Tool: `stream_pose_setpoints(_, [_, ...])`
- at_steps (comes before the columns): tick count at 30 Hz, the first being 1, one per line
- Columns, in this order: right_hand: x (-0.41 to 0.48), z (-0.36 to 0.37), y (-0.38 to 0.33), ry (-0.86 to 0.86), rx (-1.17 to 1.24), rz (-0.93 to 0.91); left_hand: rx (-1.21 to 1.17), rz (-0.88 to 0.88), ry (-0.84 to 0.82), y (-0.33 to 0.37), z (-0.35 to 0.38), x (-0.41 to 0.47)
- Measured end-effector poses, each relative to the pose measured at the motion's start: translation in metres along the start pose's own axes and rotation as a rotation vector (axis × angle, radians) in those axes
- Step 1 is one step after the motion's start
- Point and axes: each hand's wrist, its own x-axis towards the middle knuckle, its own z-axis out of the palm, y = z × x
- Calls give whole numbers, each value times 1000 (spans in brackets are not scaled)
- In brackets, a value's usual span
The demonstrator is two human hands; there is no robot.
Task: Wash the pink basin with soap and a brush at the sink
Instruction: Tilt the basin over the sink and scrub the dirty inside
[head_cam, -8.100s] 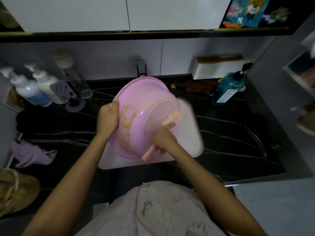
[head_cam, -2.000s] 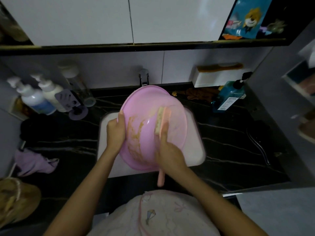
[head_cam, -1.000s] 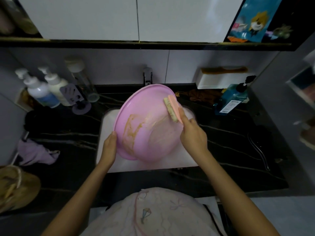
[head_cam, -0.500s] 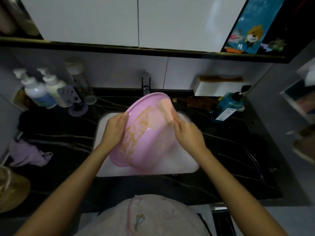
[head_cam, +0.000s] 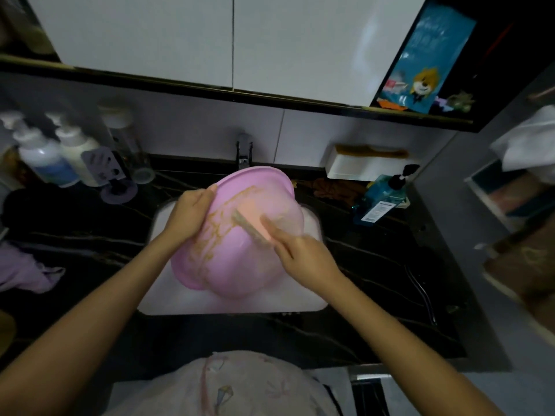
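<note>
Your L grip [head_cam: 189, 217] clamps basin [head_cam: 234, 271] rim, tilted over sink [head_cam: 156, 298]; R grip [head_cam: 303, 259] holds brush [head_cam: 249, 223] on basin's stained side.

dim room; white wall cabinets [head_cam: 228, 40]; black veined countertop [head_cam: 375, 265].

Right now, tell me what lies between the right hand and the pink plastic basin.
Head view: a pink scrubbing brush with pale bristles lies there; the right hand presses it against the pink plastic basin.
</note>
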Motion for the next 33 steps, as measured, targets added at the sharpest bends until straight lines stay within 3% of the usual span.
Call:
stream_pose_setpoints(2, [-6,-1,21,44,-69,54,-20,-12,1,-3,-4,3])
stream_pose_setpoints(5, [20,2,40,237,159,349,-15,-19,-5,-1,-2,5])
stream_pose_setpoints(7, [18,29,11,314,283,333,5,-24,-9,1,-1,4])
stream_pose_setpoints(11, [-16,79,-14,356,215,208,5,-30,12,-4,-8,3])
stream_pose_setpoints(14, [10,71,17,467,438,633,3,-41,2,-1,-5,-2])
stream_pose_setpoints(15, [19,66,13,512,531,689,13,-43,7,3,-5,-1])
stream_pose_setpoints(17, [14,67,-17,507,556,522,49,-51,0,5,-3,-1])
stream_pose_setpoints(19, [-2,84,-37,443,357,194,51,-56,14,3,-6,1])
stream_pose_setpoints(20, [-5,92,-31,445,241,133,39,-57,11,2,-7,2])
stream_pose_setpoints(21, [-4,93,-20,468,191,156,24,-58,10,1,-7,2])
stream_pose_setpoints(22, [4,90,-8,496,249,292,12,-60,13,1,-8,2])
stream_pose_setpoints(24, [21,75,-2,561,562,714,11,-59,13,3,-6,1])
stream_pose_setpoints(25, [25,72,-9,556,704,791,17,-52,12,5,-5,0])
stream_pose_setpoints(26, [24,68,-24,545,758,755,24,-48,14,5,-5,0])
stream_pose_setpoints(29, [5,70,-60,441,598,428,34,-48,24,5,-6,-4])
stream_pose_setpoints(31, [8,75,-35,435,479,505,34,-44,24,6,-7,-5])
stream_pose_setpoints(33, [23,70,-15,464,608,765,59,-53,25,12,-7,-7])
